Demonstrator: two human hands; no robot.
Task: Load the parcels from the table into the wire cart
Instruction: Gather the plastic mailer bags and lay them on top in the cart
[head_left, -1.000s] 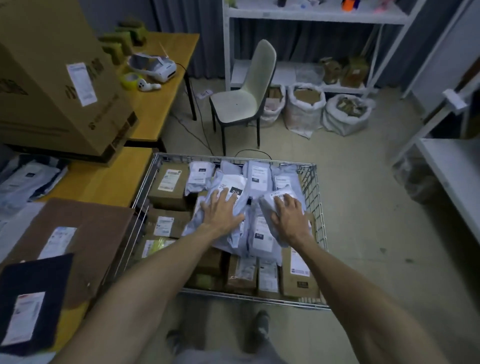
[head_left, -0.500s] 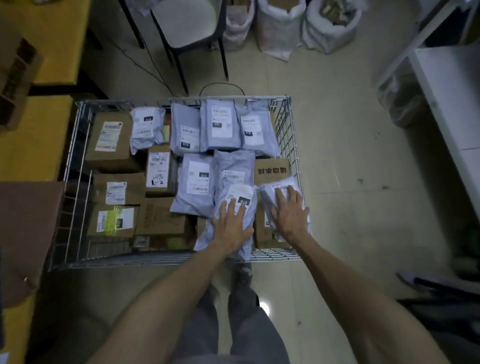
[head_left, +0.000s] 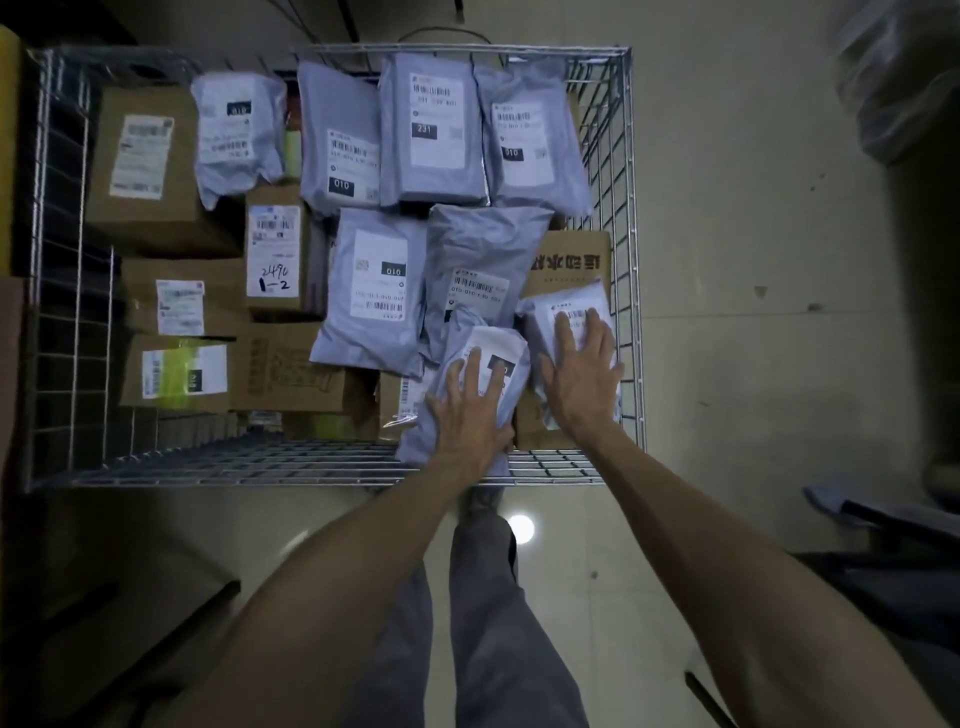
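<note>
Both parcels in play already lie inside the wire cart, at its near right corner, directly beneath our palms. Our left hand rests flat on a grey mailer whose long axis runs from the near rim away from us, leaning slightly right; its near end seems to ride up on the near wire wall, behind our wrist. The left fingers are straight and spread, pointing along that axis, gripping nothing. Our right hand lies just beside it, equally flat, on a paler mailer that sits on a brown box against the right wall; those fingers are splayed too, with the tips stopping short of the parcel's far edge. Each hand is nearest its own parcel, so we judge the coming move to be a press or a slide away from us to settle both, the left one needing more travel to clear the rim.
</note>
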